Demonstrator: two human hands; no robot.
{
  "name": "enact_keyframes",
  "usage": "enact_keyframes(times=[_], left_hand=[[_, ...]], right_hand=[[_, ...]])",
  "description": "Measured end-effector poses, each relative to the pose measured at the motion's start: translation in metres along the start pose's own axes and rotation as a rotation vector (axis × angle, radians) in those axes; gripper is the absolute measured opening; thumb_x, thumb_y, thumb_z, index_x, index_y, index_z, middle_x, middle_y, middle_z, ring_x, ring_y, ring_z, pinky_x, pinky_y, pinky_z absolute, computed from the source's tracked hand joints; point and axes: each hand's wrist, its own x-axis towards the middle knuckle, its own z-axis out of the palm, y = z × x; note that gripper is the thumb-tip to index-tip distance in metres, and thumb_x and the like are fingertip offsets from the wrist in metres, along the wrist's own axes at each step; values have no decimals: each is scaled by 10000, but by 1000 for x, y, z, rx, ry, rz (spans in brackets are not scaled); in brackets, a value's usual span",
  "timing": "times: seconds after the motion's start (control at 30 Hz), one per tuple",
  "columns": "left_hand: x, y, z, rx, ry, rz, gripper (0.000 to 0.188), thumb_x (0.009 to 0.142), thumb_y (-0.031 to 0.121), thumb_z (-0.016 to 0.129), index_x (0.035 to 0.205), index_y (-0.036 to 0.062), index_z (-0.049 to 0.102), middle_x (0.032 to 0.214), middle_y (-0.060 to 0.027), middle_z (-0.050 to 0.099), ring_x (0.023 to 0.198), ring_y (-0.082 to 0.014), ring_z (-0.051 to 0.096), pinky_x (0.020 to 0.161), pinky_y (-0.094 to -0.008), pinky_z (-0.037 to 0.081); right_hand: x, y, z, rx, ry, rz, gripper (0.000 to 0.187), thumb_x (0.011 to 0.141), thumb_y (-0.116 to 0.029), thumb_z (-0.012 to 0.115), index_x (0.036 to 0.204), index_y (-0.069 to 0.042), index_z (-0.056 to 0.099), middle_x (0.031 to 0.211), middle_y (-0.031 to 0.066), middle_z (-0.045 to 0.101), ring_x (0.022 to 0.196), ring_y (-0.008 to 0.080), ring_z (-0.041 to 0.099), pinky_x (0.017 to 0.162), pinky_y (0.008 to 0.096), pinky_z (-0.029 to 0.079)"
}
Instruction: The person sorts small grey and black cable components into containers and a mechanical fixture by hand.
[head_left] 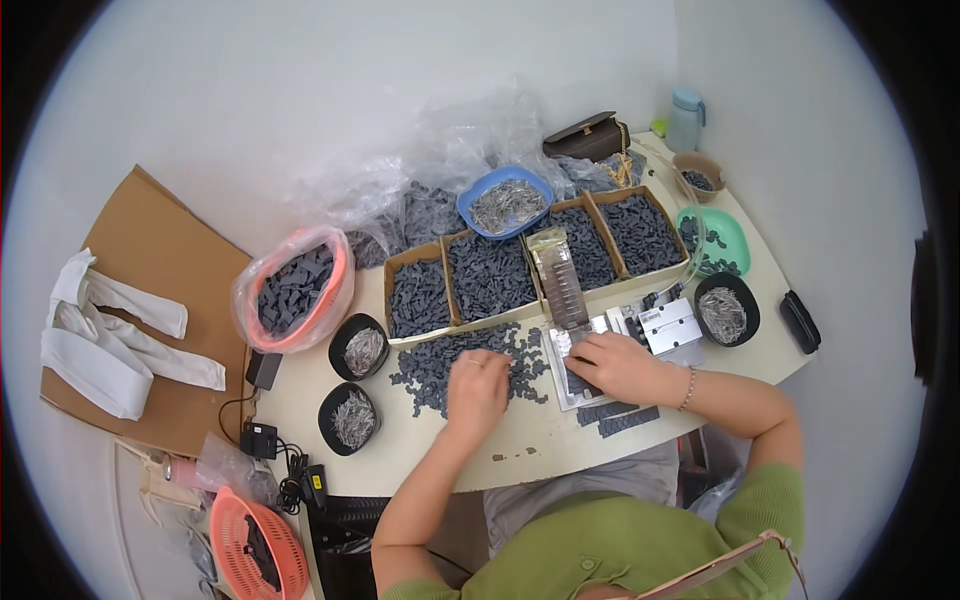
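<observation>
Loose grey pieces: the pile (pixel 425 362) lies mid-worktop (pixel 425 470), in front of the cardboard compartments (pixel 470 325).
Left hand (pixel 478 392): over the pile, my fingers drawn narrow; I cannot tell whether a piece is between them.
Right hand (pixel 612 362): my fingers bend down at the metal plate (pixel 563 390); their grip is hidden, so I cannot tell what they hold.
Handling: I judge it best to pinch single pieces, rest the right fingers lightly and keep the plate square.
Grey strips (pixel 628 420): near the worktop's front edge; my right forearm should stay clear.
Metal fixture (pixel 668 325): beyond my right hand.
Black bowl (pixel 752 312): near the right edge, holding silver pins (pixel 722 315).
</observation>
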Motion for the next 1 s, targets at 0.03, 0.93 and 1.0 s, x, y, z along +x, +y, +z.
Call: enact_keyframes(times=[0.03, 0.93, 1.0], left_hand=[[2, -6, -3, 17, 30, -24, 158, 740, -17, 648, 889, 29, 672, 863, -98, 626, 843, -302, 578, 759, -390, 467], [30, -7, 27, -200, -227, -107, 160, 730, 13, 721, 851, 23, 617, 784, -103, 599, 708, -250, 614, 638, -333, 495], [32, 2, 34, -290, -190, -87, 158, 738, -3, 712, 857, 16, 610, 781, -104, 605, 684, -234, 621, 612, -312, 497]], right_hand=[[0, 3, 3, 13, -40, -4, 266, 736, -110, 589, 974, -7, 649, 938, 75, 609, 872, 220, 583, 759, 327, 484], [-27, 171, -77, 362, 99, 738, 222, 777, -73, 572, 958, -55, 699, 900, 126, 700, 836, 244, 664, 780, 350, 520], [-51, 217, -76, 92, 264, 840, 237, 778, -68, 567, 973, -73, 702, 888, 126, 699, 832, 252, 666, 761, 356, 523]])
